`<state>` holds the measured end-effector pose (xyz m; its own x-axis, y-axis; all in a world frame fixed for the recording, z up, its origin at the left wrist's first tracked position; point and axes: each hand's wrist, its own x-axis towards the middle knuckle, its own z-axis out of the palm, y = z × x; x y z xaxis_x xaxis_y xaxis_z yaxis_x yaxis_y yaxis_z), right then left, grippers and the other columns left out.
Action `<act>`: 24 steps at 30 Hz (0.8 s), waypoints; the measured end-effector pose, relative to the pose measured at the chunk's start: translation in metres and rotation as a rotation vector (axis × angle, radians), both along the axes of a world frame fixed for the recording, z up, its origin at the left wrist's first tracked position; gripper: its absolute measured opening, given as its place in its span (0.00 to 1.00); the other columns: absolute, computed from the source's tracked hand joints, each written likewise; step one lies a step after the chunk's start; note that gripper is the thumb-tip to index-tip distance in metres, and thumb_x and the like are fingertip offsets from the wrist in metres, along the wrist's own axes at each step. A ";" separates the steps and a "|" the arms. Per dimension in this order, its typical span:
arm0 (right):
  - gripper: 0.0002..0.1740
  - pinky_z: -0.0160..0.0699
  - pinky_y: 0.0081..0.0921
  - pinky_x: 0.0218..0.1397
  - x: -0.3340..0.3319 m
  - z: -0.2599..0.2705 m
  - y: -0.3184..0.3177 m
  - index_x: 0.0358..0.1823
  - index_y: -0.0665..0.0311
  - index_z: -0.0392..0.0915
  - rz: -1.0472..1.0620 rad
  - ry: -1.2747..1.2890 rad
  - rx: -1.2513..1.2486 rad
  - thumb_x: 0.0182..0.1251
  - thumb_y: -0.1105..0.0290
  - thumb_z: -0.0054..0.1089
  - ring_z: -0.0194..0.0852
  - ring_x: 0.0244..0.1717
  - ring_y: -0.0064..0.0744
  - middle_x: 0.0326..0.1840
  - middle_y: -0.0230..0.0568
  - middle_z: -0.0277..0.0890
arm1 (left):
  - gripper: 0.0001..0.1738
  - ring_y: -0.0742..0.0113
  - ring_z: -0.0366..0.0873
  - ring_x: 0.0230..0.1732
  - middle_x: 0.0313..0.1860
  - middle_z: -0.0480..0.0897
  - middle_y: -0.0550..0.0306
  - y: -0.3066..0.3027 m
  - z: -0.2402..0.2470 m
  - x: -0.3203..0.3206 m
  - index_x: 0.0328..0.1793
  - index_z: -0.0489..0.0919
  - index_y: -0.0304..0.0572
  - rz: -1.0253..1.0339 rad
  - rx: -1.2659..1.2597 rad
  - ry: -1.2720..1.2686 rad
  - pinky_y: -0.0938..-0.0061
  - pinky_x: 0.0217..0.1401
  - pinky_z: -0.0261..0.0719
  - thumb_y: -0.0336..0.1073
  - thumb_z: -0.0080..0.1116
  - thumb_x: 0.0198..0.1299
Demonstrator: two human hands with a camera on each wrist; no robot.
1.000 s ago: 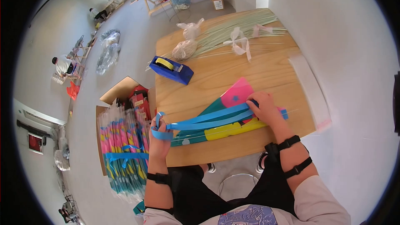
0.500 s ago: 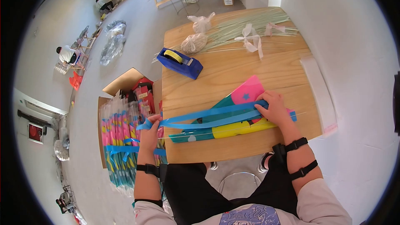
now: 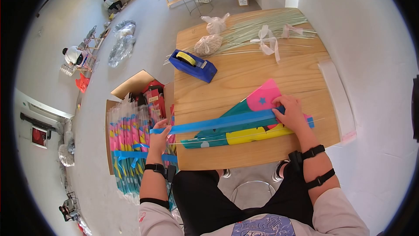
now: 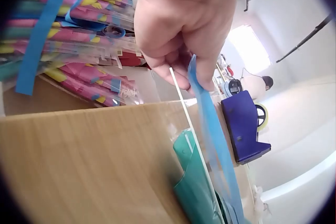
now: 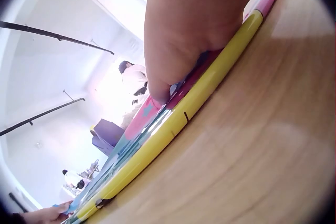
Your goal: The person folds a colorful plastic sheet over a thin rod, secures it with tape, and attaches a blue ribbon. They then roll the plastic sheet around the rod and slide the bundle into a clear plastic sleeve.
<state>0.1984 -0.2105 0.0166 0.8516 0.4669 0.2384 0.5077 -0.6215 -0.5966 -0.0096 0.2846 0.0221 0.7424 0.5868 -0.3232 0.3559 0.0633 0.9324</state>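
Observation:
A long blue ribbon (image 3: 218,123) stretches straight between both hands, above a folded plastic sheet (image 3: 244,138) in teal, yellow and pink. My left hand (image 3: 159,135), beyond the table's left edge, pinches the ribbon's end between thumb and fingers. In the left wrist view, a thin white rod (image 4: 187,109) that runs along the sheet has its tip close by those fingers. At the sheet's wider right part, my right hand (image 3: 290,110) grips the ribbon's other end, low over the sheet. The right wrist view hides these fingertips behind the hand, above the yellow rolled edge (image 5: 173,132).
On the wooden table (image 3: 196,159) stands a blue tape dispenser (image 3: 193,65). Thin pale rods (image 3: 257,28), a knotted plastic bag (image 3: 207,44) and a white tied strip (image 3: 266,41) lie at the back. A carton (image 3: 131,88) with several wrapped colourful packs (image 3: 131,135) sits left.
The ribbon's two separate strands have come together into one straight band, and its loop at the left hand is gone. The left hand has drawn leftward off the table; the right stays at the sheet.

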 end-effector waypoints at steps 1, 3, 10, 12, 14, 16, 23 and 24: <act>0.15 0.63 0.41 0.66 -0.001 0.002 0.000 0.52 0.50 0.85 -0.008 0.003 0.021 0.64 0.63 0.73 0.79 0.56 0.37 0.48 0.30 0.84 | 0.25 0.65 0.86 0.51 0.53 0.85 0.54 0.000 -0.001 0.000 0.72 0.78 0.40 0.032 -0.041 -0.014 0.73 0.53 0.86 0.27 0.69 0.70; 0.18 0.63 0.41 0.66 -0.001 0.006 0.000 0.55 0.50 0.85 -0.005 0.034 0.010 0.64 0.63 0.73 0.80 0.56 0.37 0.49 0.31 0.84 | 0.26 0.64 0.86 0.53 0.54 0.85 0.53 0.004 -0.009 -0.002 0.72 0.77 0.39 0.064 -0.083 -0.029 0.73 0.55 0.86 0.26 0.70 0.70; 0.18 0.63 0.40 0.66 0.001 -0.001 -0.001 0.58 0.50 0.85 -0.017 0.041 0.049 0.67 0.62 0.72 0.80 0.54 0.36 0.48 0.32 0.86 | 0.28 0.60 0.85 0.62 0.63 0.84 0.46 0.007 -0.020 -0.007 0.74 0.75 0.37 0.080 -0.123 -0.140 0.71 0.66 0.85 0.23 0.68 0.70; 0.17 0.63 0.40 0.66 0.002 -0.003 -0.001 0.57 0.50 0.85 -0.021 0.040 0.062 0.67 0.63 0.71 0.80 0.54 0.36 0.48 0.31 0.86 | 0.28 0.59 0.84 0.63 0.64 0.84 0.46 0.006 -0.021 -0.009 0.74 0.74 0.37 0.066 -0.132 -0.136 0.70 0.68 0.85 0.22 0.67 0.70; 0.16 0.63 0.40 0.66 0.003 -0.005 -0.001 0.57 0.50 0.85 -0.026 0.039 0.077 0.68 0.64 0.71 0.80 0.54 0.36 0.48 0.30 0.86 | 0.27 0.55 0.80 0.69 0.68 0.80 0.45 0.006 -0.023 -0.010 0.75 0.73 0.36 0.072 -0.167 -0.135 0.66 0.71 0.82 0.21 0.65 0.71; 0.15 0.63 0.40 0.65 0.004 -0.006 -0.002 0.53 0.50 0.84 -0.014 0.061 0.057 0.65 0.65 0.73 0.80 0.54 0.35 0.46 0.29 0.85 | 0.26 0.56 0.81 0.69 0.68 0.80 0.46 0.007 -0.026 -0.013 0.74 0.73 0.36 0.076 -0.183 -0.174 0.67 0.71 0.83 0.21 0.64 0.72; 0.18 0.63 0.39 0.64 0.001 0.004 -0.003 0.50 0.48 0.83 0.000 0.063 0.036 0.58 0.65 0.77 0.80 0.54 0.33 0.43 0.25 0.81 | 0.22 0.61 0.82 0.67 0.64 0.83 0.49 0.005 -0.024 -0.023 0.71 0.76 0.39 0.145 -0.190 -0.217 0.74 0.65 0.86 0.23 0.64 0.74; 0.19 0.62 0.39 0.64 0.000 0.006 -0.003 0.50 0.48 0.83 0.012 0.062 0.033 0.57 0.65 0.77 0.79 0.55 0.33 0.43 0.25 0.81 | 0.22 0.61 0.82 0.67 0.64 0.83 0.49 0.004 -0.022 -0.023 0.71 0.76 0.39 0.142 -0.189 -0.216 0.74 0.65 0.86 0.23 0.64 0.74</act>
